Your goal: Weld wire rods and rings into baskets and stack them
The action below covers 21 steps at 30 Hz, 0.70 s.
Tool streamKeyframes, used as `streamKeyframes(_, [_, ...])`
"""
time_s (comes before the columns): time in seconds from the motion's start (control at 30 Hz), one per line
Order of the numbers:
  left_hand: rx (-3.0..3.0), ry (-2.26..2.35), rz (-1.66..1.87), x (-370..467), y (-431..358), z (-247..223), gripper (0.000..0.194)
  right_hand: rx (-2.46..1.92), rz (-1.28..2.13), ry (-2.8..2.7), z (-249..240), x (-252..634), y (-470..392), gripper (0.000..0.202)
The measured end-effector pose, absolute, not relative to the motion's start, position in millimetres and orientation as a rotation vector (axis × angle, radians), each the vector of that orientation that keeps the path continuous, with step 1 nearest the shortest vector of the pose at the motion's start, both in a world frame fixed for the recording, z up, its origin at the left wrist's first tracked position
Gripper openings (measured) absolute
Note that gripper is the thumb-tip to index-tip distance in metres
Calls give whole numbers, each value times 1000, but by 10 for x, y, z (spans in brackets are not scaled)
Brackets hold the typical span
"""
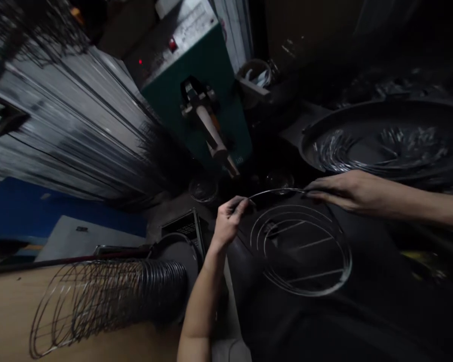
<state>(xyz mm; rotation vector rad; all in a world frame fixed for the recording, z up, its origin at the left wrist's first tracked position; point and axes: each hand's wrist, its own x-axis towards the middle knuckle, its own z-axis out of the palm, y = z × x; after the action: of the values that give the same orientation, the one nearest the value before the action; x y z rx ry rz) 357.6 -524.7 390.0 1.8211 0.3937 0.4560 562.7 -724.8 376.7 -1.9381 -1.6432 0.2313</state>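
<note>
A thin, curved metal wire (pixel 274 190) spans the gap between my two hands. My left hand (pixel 230 219) is closed with thumb and fingers pinched on the wire's left end. Further right, my right hand (pixel 342 190) grips the same wire, its fingers pressed together. Just below them lie several round wire rings (pixel 305 292), loosely stacked over dark cloth or my lap. Whether the held wire is a full ring is hard to make out in the dim light.
Ahead stands a green machine (pixel 215 100) with a jutting arm (pixel 211 128). A large round tray (pixel 309 151) with wire pieces is at the right. On the left, a long row of wire rings (pixel 109 296) hangs near a blue panel (pixel 18 211).
</note>
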Motion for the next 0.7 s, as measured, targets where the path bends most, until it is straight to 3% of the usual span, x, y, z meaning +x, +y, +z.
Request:
streamKeyframes(0.17, [1503, 464, 88, 3785, -5305, 3461, 49, -2322, 336, -1428, 3518, 5482, -7494, 56])
streamKeyframes(0.27, [1561, 464, 63, 3870, -5330, 3241, 50, -2373, 465, -1445, 3360, 5528, -7470, 56])
streamKeyframes(0.47, [2503, 469, 259, 3805, -5328, 3170, 33, -2408, 164, -1644, 3293, 5500, -7285, 45])
streamKeyframes(0.7, [3119, 540, -108, 4099, -5300, 3148, 59, -2746, 302, -1648, 3363, 5522, -7193, 37])
